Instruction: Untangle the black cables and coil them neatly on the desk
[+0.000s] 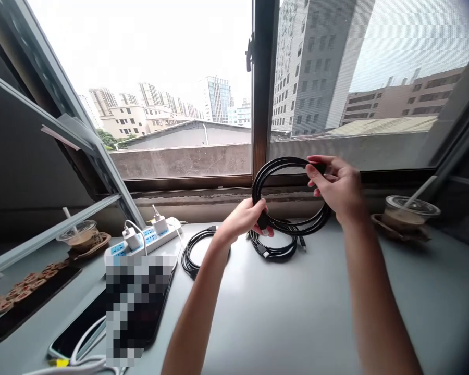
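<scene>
Between my two hands a coiled black cable (pixel 275 164) is held up above the table, its loops forming a wide ring. My left hand (pixel 247 217) is closed around the lower left of the ring, near a black plug. At the upper right, my right hand (pixel 334 182) pinches the loops close to another dark connector, partly covered by the fingers. Below the held ring, a second coiled black cable (pixel 275 254) lies on the table with its plugs showing. A third black cable coil (pixel 185 255) rests to the left, partly behind my left forearm.
A white power strip (pixel 168 234) with chargers stands at the back left. Phones (pixel 156 312), white cords (pixel 89 333) and a row of small round pieces (pixel 27 284) lie at left. Lidded drink cups stand at left (pixel 80 234) and right (pixel 408 213). Metal bars (pixel 113 166) slant at left; a window is behind.
</scene>
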`<state>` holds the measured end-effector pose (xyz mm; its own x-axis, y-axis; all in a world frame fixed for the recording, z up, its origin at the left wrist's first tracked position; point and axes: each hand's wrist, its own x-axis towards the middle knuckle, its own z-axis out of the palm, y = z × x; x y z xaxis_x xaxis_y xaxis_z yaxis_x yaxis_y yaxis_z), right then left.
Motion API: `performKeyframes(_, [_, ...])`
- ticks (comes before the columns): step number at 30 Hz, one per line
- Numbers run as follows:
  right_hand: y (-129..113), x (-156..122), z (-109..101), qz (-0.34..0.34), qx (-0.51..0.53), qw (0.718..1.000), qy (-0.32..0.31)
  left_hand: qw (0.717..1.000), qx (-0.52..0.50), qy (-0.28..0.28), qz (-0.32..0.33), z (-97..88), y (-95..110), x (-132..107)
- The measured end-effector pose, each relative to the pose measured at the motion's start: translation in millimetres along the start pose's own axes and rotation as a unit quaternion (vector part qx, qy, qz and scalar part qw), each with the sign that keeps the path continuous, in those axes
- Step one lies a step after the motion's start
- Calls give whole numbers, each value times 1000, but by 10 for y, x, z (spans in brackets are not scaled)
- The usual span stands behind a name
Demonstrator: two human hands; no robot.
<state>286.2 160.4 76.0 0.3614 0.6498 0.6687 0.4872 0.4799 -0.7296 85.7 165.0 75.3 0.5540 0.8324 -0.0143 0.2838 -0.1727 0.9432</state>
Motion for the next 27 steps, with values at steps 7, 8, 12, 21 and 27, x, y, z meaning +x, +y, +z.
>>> performKeyframes(7, [148,5,2,151,-6,981,-125,993,73,97,11,-57,-222,234])
performKeyframes(8, [181,15,-5,156,-17,978,-135,990,84,112,10,-50,-254,264])
performKeyframes(12, [336,40,-36,185,-57,963,-187,982,124,144,-19,-15,-401,388])
performKeyframes(21, [988,-13,268,297,-181,888,-301,975,163,55,-145,94,-911,733])
performKeyframes(27, [1245,-93,422,321,-234,853,-338,965,188,18,-180,179,-1098,786])
